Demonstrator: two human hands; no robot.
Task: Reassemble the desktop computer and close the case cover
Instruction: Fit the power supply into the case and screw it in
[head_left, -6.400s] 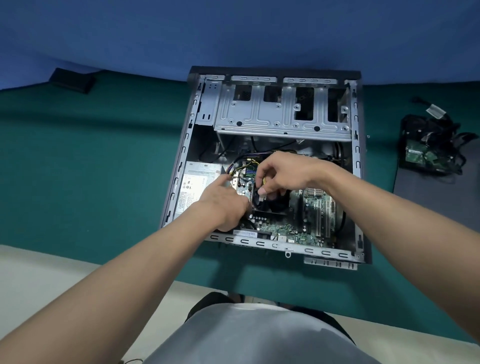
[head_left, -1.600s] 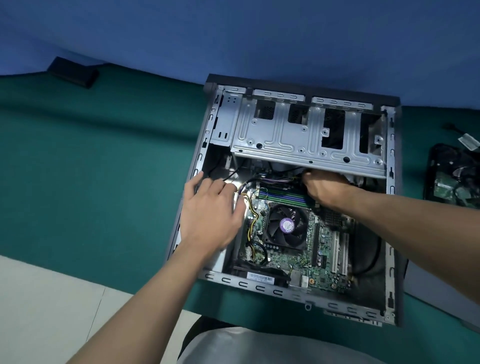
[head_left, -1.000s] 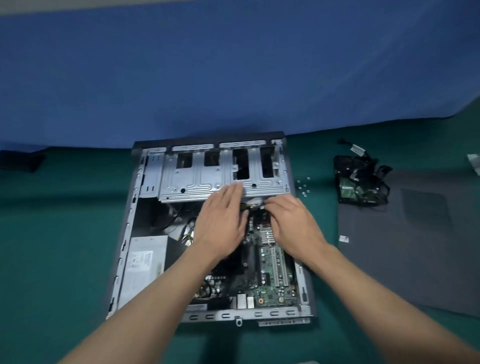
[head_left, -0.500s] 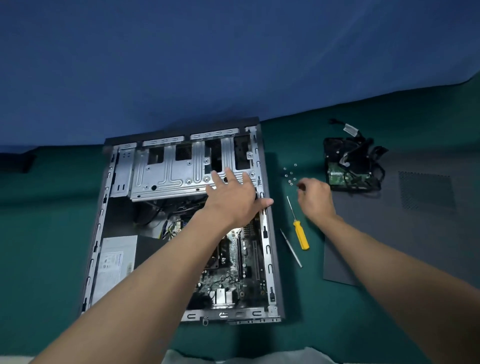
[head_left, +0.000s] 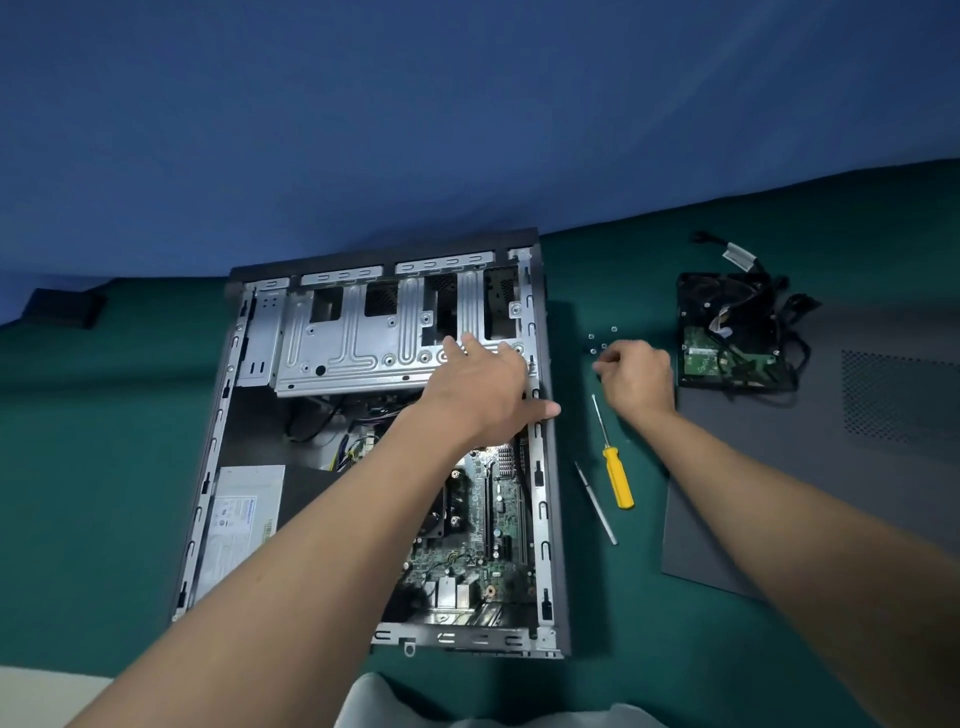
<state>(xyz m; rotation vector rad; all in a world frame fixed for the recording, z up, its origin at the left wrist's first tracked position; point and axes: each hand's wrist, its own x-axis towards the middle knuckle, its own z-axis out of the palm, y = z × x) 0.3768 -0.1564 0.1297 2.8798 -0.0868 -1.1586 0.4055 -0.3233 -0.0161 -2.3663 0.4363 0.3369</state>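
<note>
Loose screws (head_left: 591, 336) lie just beyond the curled right grip (head_left: 636, 382); whether it pinches one, I cannot tell. Left grip (head_left: 483, 387) lies released, flat on the drive cage (head_left: 358, 345).

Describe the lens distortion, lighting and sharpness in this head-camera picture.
Head view: wide-angle lens bows the far edge of the table; lighting soft and even, no glare, faint shadow beside the case; screws near the right hand look tiny and soft.

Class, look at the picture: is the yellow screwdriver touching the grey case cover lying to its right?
Apart. The head view shows a strip of green cloth between the yellow screwdriver and the left edge of the grey case cover.
</note>
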